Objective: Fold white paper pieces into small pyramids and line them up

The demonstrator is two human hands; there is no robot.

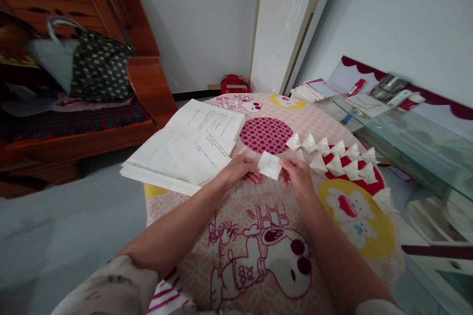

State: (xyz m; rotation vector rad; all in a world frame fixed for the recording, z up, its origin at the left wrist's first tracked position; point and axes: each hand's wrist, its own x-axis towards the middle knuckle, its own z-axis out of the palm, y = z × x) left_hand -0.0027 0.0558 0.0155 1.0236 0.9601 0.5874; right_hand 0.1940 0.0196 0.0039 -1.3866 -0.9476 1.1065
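A small folded square of white paper (269,165) is held level above the round table, gripped at both sides. My left hand (244,169) pinches its left edge between thumb and fingers. On the right edge, my right hand (294,174) closes its thumb and fingers the same way. To the left lies a stack of printed paper sheets (181,152), fanned open. Two rows of pointed folded-paper pieces (338,150) stand to the right of my right hand. One more folded piece (384,199) sits apart, near the table's right edge.
A patterned cloth (229,226) covers the round table. Close on the right stands a glass-topped table (424,133) with metal bowls and a red-labelled cup. A wooden bench (148,83) with bags is at the left, and a tall white appliance (284,24) stands behind.
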